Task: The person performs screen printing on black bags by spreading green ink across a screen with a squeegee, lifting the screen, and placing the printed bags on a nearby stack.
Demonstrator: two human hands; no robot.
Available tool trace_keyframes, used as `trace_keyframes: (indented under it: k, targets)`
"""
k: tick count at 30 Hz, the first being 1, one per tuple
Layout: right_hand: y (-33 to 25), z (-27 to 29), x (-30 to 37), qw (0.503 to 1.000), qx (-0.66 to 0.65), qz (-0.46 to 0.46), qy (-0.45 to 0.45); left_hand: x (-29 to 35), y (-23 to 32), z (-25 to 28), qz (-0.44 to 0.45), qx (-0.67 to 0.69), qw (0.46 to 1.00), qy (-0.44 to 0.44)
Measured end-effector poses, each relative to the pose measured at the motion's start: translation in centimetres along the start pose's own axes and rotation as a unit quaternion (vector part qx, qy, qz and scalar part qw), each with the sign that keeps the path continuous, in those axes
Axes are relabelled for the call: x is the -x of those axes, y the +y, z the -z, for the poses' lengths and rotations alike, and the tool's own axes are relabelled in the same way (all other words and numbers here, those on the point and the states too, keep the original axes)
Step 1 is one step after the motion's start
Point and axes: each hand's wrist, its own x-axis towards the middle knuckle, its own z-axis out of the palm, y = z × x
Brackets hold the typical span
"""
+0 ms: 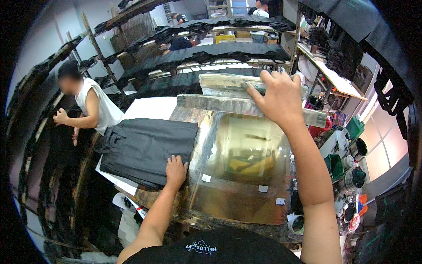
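My left hand (pixel 176 169) rests with its fingers lying on the right part of a stack of folded black fabric (pixel 149 136), near the stack's right edge. My right hand (pixel 280 97) reaches to the far side of the work table, fingers over the top and thumb on the near side of a pale, ink-stained bar (pixel 224 84). Just nearer than this bar lies a second long grey stained bar (pixel 215 104). Below my right hand spreads a shiny, yellowish, see-through panel (pixel 246 189) with small white tape squares; under it a yellow and dark shape shows.
White sheets (pixel 151 107) stick out around the fabric. A person in a white sleeveless top (pixel 96 103) stands at the left by racks. Paint pots (pixel 354 178) and a green jug (pixel 355 127) crowd the right. Black garments drape over racks (pixel 211 52) behind; other people are farther back.
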Motion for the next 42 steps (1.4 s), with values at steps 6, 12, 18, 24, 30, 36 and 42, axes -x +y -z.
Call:
trace_keyframes:
  k: [6, 12, 18, 24, 30, 36, 42]
  targets:
    - [0.5, -0.1, -0.2, 1.0, 0.006, 0.0, -0.001, -1.0, 3.4, 1.2, 0.072, -0.012, 0.993, -0.091]
    - [0.0, 0.0, -0.4, 1.0, 0.001, 0.006, 0.002, -2.3, -3.2, 1.4, 0.132, -0.027, 0.99, -0.048]
    - [0.8, -0.3, -0.1, 1.0, 0.008, 0.011, 0.025, -3.3, -4.8, 3.4, 0.077, 0.022, 0.996, 0.039]
    - [0.7, -0.4, -0.4, 1.0, 0.003, 0.006, 0.0, -5.5, -8.1, 9.0, 0.048, 0.063, 0.987, 0.139]
    - [0.8, -1.3, -0.4, 0.998, 0.017, 0.028, 0.055, -7.4, -9.0, 13.0, 0.036, 0.029, 0.992, 0.114]
    - [1.1, -1.6, -0.3, 0.998, 0.015, 0.032, 0.057, -6.6, -10.2, 10.0, 0.091, 0.214, 0.959, 0.164]
    - [0.9, -2.0, -1.1, 0.998, 0.027, 0.026, 0.044, -6.9, -11.1, 13.3, -0.01, 0.255, 0.953, 0.164]
